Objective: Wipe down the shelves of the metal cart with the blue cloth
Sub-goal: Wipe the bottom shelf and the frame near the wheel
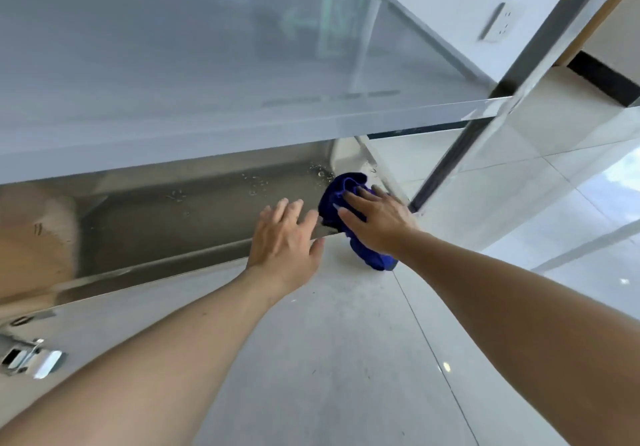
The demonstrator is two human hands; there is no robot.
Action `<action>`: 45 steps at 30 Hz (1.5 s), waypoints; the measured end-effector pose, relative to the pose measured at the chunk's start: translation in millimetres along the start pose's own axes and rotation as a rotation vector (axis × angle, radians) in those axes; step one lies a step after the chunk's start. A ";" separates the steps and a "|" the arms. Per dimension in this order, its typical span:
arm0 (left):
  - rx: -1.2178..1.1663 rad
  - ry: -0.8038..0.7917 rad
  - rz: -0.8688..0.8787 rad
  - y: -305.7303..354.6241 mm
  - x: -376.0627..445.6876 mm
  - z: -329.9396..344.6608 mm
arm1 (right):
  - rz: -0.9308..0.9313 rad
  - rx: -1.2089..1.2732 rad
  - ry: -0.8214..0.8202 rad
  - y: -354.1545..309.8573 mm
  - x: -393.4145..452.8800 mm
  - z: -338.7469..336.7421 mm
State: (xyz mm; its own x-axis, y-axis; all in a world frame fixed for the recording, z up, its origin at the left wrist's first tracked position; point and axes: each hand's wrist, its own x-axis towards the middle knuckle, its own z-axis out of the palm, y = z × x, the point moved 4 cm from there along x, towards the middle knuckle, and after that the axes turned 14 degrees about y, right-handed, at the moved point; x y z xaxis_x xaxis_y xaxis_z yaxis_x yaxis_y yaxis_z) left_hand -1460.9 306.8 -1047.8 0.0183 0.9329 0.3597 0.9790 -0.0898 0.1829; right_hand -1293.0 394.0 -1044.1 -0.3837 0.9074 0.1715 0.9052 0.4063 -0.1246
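The metal cart fills the upper left of the head view, with a wide upper shelf [207,65] and a lower shelf [166,224] beneath it. Water droplets lie on the lower shelf near its right end. The blue cloth [337,196] is bunched at the lower shelf's right front corner and hangs over the edge. My right hand [377,220] lies flat on the cloth, pressing it against the shelf. My left hand [285,238] rests on the lower shelf's front rim just left of the cloth, fingers spread, holding nothing.
A cart upright post [485,127] runs diagonally at the right. A caster bracket [31,359] shows at the lower left. Glossy tiled floor [346,359] lies below. A white wall with a socket plate [495,23] stands behind the cart.
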 end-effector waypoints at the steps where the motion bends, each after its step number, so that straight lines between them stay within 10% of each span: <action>1: -0.018 -0.003 -0.021 -4.2 3.3 7.7 | 0.023 0.007 -0.039 -2.4 -0.9 16.2; 16: 0.020 0.361 -0.051 -3.7 22.2 34.1 | 0.004 -0.013 -0.011 9.0 61.3 47.8; 45: -0.021 0.390 -0.095 -3.8 19.4 34.5 | 0.152 -0.013 0.026 10.7 259.2 73.8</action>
State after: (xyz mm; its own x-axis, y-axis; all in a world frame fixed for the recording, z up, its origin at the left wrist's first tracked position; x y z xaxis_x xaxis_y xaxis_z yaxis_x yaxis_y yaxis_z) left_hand -1457.3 337.3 -1073.1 -0.1542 0.7354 0.6598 0.9682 -0.0206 0.2492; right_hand -1396.3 641.5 -1073.1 -0.2374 0.9552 0.1767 0.9548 0.2629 -0.1388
